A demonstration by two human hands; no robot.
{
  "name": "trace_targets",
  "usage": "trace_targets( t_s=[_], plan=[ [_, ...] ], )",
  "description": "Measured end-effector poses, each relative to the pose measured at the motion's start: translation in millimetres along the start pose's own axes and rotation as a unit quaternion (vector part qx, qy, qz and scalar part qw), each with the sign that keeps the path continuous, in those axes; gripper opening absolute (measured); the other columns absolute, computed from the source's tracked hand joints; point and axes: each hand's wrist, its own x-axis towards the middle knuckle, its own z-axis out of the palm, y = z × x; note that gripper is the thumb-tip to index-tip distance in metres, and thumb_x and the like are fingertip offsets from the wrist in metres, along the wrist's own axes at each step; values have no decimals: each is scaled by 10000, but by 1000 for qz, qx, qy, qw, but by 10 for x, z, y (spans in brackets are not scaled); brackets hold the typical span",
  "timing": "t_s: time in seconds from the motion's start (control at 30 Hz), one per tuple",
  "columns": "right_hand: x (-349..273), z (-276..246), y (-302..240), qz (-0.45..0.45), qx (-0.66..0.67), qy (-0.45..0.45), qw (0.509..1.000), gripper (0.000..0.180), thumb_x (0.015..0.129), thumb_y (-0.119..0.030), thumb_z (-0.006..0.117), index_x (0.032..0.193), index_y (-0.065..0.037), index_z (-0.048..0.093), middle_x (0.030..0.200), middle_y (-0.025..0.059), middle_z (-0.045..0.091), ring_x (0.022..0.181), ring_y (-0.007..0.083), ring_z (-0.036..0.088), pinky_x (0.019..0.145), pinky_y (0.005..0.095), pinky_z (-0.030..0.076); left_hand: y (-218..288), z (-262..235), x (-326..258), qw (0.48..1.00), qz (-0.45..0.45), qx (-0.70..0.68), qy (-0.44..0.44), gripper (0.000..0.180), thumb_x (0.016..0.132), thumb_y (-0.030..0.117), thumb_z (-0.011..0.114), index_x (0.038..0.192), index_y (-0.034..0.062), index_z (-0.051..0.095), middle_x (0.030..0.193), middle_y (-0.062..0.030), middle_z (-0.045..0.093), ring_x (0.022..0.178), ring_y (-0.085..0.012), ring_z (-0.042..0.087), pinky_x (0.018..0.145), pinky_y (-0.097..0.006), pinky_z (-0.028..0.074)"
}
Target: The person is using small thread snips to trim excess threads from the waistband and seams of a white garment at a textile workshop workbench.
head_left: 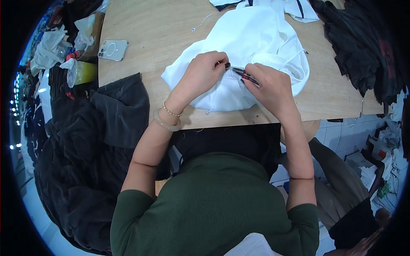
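A white garment (pixel 243 32) with a drawstring cord lies bunched near the front edge of the table. My left hand (pixel 204 70) pinches a bit of its cloth between thumb and fingertips. In my right hand (pixel 270 83) is a pair of thread snips (pixel 245 74) with dark blades and some red on the handle. Their tips point left and meet the gathered cloth right beside my left fingertips. Whether the blades are apart or together is too small to tell.
The wooden table (pixel 147 25) holds a phone (pixel 113 50) at left and dark garments (pixel 350 47) at right. A cup of yellow drink (pixel 83 73) stands past the left edge, above a heap of black clothing (pixel 81 170). Another person's leg (pixel 341 183) is at lower right.
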Motion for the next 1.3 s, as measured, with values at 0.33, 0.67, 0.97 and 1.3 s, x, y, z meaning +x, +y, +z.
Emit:
trace_targets(
  t_s=[0.33, 0.67, 0.97, 1.3],
  plan=[
    [138, -50, 9, -21, -34, -52, 998, 91, 798, -116, 601, 886, -94, 601, 727, 51, 607, 713, 243, 626, 587, 373, 490, 16, 1, 25, 999, -22, -2, -23, 163, 875, 103, 542, 955, -14, 623, 861, -130, 667, 764, -232, 620, 729, -312, 481],
    [210, -75, 22, -49, -44, -84, 994, 108, 798, -103, 584, 897, -97, 624, 747, 48, 637, 724, 234, 638, 594, 369, 497, 12, -22, 23, 998, -35, -24, -43, 170, 877, 98, 544, 966, -22, 626, 869, -133, 669, 787, -225, 626, 769, -313, 488],
    [225, -71, 59, -55, -47, -64, 995, 118, 795, -147, 632, 887, -80, 599, 738, 60, 605, 697, 245, 605, 601, 360, 469, 14, -45, 30, 997, -37, -30, -54, 157, 876, 87, 544, 956, -25, 619, 860, -130, 667, 778, -212, 617, 774, -313, 486],
    [223, -123, 106, -59, -40, -46, 996, 100, 805, -115, 593, 900, -100, 623, 759, 48, 645, 703, 233, 634, 580, 348, 489, 19, -107, 28, 997, -29, -47, -48, 145, 887, 70, 535, 946, -32, 620, 843, -104, 669, 776, -176, 627, 760, -294, 496]
  ],
)
